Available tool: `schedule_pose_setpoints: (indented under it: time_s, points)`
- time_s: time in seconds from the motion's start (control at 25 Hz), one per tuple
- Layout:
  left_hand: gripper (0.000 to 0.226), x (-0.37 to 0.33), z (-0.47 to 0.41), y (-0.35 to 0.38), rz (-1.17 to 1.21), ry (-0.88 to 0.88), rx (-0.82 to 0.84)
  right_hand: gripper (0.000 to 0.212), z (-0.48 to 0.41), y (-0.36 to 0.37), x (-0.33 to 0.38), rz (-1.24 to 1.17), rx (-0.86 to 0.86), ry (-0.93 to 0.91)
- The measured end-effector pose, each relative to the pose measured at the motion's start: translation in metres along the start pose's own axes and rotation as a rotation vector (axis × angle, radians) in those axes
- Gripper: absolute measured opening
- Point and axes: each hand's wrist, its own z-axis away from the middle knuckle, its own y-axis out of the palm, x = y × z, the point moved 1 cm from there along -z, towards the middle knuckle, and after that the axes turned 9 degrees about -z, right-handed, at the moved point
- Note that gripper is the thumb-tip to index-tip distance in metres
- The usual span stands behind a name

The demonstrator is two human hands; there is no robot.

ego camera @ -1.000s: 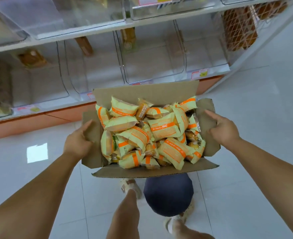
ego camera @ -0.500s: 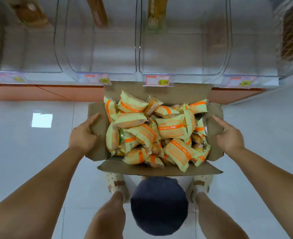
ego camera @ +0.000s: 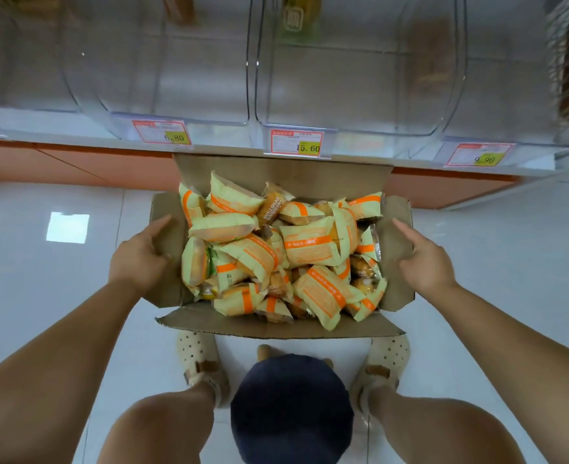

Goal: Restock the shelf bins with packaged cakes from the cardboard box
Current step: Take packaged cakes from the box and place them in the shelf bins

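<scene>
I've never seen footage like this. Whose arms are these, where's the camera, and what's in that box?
No machine here: a person wears a wide-angle camera on the head, looking down, so you see their own arms and legs. The left hand and right hand lie against the side flaps of an open cardboard box before the feet; whether they grip it I cannot tell. The box is full of packaged cakes in yellow-and-orange wrappers. Behind it stand clear shelf bins with price tags.

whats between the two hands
The open cardboard box, heaped with packaged cakes, sits between the left hand and right hand, in the head view.
</scene>
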Motion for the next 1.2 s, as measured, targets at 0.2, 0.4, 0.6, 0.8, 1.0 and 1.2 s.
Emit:
schedule_pose_setpoints:
  time_s: [0.2,0.4,0.6,0.8,1.0,1.2]
  points:
    - [0.064,0.001,0.014,0.007,-0.029,-0.001,0.121,0.076,0.017,0.005,0.003,0.061,0.117,0.04]
    - [0.061,-0.019,0.017,-0.013,-0.046,0.031,-0.189,0.057,0.027,0.017,0.04,0.184,-0.119,-0.249]
    - [0.042,-0.072,0.014,-0.01,0.053,0.421,-0.199,0.049,0.025,0.056,0.095,0.277,0.061,-0.521]
    - [0.072,-0.077,-0.008,0.012,-0.253,0.653,0.107,0.059,0.011,0.09,0.115,0.361,0.263,-0.694]
    - [0.082,-0.077,-0.035,0.027,-0.346,0.713,0.232,0.068,-0.012,0.114,0.083,0.63,0.325,-0.857]
    - [0.068,-0.077,-0.053,0.022,-0.147,0.709,0.273,0.051,0.003,0.143,0.092,0.512,0.15,-1.114]
